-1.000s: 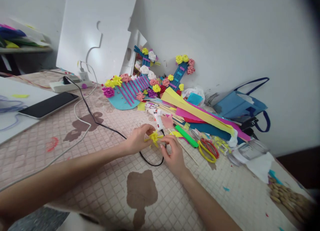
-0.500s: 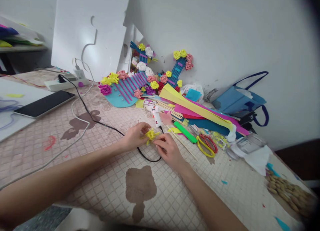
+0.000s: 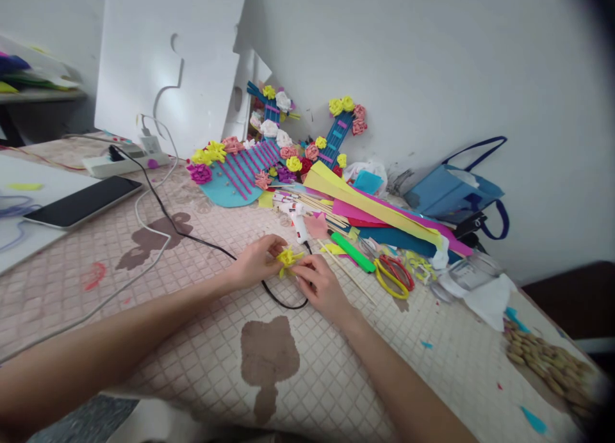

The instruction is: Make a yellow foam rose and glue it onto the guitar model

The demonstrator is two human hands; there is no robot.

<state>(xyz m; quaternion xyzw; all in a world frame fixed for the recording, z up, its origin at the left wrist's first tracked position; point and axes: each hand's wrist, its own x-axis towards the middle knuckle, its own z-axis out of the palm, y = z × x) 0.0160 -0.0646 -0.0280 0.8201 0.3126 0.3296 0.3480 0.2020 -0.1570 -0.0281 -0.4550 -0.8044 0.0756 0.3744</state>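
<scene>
You hold a small yellow paper flower (image 3: 287,258) just above the table (image 3: 192,360), near its middle. Your left hand (image 3: 254,264) pinches it from the left with thumb and fingertips closed on it. Your right hand (image 3: 323,289) grips it from the right, its fingers curled in against the petals. A black cable (image 3: 284,304) loops on the table right under your hands. Just behind the flower lies a white glue gun (image 3: 300,225), and to its right a green marker (image 3: 353,252) and scissors (image 3: 393,278) with yellow and red handles. Behind those, a fan of coloured sheets (image 3: 379,209) lies spread towards a blue bag (image 3: 451,196) by the wall. Further back, a blue board (image 3: 230,187) trimmed with paper flowers rests against a white panel (image 3: 168,65). Well off to your left a phone (image 3: 81,201) lies flat, near a power strip (image 3: 120,165).
</scene>
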